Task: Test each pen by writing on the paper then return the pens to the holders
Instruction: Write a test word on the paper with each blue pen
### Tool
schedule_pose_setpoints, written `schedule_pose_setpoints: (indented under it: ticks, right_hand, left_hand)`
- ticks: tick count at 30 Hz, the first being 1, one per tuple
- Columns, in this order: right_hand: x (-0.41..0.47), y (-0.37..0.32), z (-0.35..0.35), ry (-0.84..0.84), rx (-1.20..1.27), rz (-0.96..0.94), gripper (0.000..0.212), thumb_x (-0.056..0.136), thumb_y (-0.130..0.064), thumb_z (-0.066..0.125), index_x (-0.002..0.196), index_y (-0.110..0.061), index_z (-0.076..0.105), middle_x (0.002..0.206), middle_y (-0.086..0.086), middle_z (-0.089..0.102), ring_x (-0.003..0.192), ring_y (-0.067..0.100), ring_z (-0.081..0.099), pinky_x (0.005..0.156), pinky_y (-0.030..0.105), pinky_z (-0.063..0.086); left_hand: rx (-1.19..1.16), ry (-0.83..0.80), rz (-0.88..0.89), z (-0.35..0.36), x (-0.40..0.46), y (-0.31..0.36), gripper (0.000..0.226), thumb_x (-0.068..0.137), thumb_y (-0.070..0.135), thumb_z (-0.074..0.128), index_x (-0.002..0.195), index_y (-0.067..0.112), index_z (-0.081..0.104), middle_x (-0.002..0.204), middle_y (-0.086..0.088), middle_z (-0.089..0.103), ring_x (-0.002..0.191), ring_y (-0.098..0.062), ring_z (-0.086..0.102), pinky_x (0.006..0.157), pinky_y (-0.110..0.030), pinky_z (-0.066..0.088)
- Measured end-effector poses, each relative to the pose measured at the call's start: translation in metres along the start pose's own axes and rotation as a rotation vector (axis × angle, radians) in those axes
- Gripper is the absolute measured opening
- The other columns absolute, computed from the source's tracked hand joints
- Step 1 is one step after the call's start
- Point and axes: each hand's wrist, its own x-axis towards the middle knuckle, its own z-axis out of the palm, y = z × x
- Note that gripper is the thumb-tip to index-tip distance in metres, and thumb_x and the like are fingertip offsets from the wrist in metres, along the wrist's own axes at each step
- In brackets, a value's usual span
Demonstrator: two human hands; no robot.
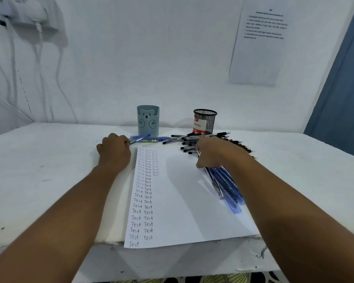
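A white tabletop (49, 180) carries a sheet of paper (182, 201) that overhangs its near edge, columns of the word "Test" running down the sheet's left side; a person's two arms reach across toward the far edge; the right hand (211, 153) has its fingers curled round a bundle of blue pens (227, 186) that fans back over the paper's right side; the left hand (114, 150) lies just off the paper's far left corner, fingers curled on a single blue pen (140, 138); a loose heap of black pens (194, 140) lies by the far edge, in front of a black mesh holder (204, 121); a pale blue bear-faced holder (148, 120) stands to its left with a few more blue pens (151, 139) at its foot. Testing looks largely done and gathering appears under way; the next move probably calls for squaring the bundle's ends, lifting it upright and lowering it into a holder.
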Motion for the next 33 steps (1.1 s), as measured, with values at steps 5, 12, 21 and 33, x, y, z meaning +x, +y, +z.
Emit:
schedule_pose_setpoints:
  ticks: [5, 12, 21, 33]
  right_hand:
    - [-0.005, -0.002, 0.003, -0.032, -0.073, -0.001, 0.015, 0.086, -0.016, 0.068, 0.095, -0.008, 0.059, 0.097, 0.008, 0.063, 0.083, 0.024, 0.058, 0.066, 0.03, 0.045]
    - [-0.01, -0.003, 0.006, -0.058, -0.082, 0.039, 0.033, 0.085, -0.011, 0.065, 0.062, -0.012, 0.042, 0.066, 0.004, 0.046, 0.058, 0.02, 0.042, 0.057, 0.026, 0.037]
    - [-0.01, -0.004, 0.006, -0.056, -0.078, 0.026, 0.041, 0.091, -0.013, 0.064, 0.131, -0.008, 0.058, 0.13, 0.011, 0.061, 0.115, 0.029, 0.059, 0.094, 0.037, 0.051]
    - [-0.002, -0.015, 0.001, -0.113, -0.218, 0.03, 0.022, 0.086, -0.022, 0.076, 0.094, -0.006, 0.063, 0.093, 0.006, 0.064, 0.087, 0.026, 0.057, 0.083, 0.036, 0.051]
  left_hand:
    - [-0.243, 0.092, 0.119, -0.012, -0.007, -0.004, 0.021, 0.094, 0.009, 0.053, 0.106, 0.006, 0.07, 0.1, -0.018, 0.066, 0.091, -0.035, 0.059, 0.086, -0.045, 0.046]
    - [-0.296, 0.052, 0.251, -0.011, -0.018, 0.008, 0.018, 0.092, 0.008, 0.058, 0.104, 0.009, 0.071, 0.099, -0.011, 0.069, 0.085, -0.026, 0.06, 0.085, -0.043, 0.047]
    - [-0.33, -0.021, 0.275, -0.015, -0.022, 0.01, 0.019, 0.091, 0.008, 0.06, 0.106, 0.009, 0.071, 0.099, -0.01, 0.068, 0.087, -0.024, 0.06, 0.089, -0.042, 0.046]
    - [-0.345, -0.037, 0.321, -0.017, -0.022, 0.012, 0.018, 0.089, 0.007, 0.062, 0.105, 0.008, 0.071, 0.095, -0.008, 0.069, 0.086, -0.024, 0.061, 0.088, -0.041, 0.046]
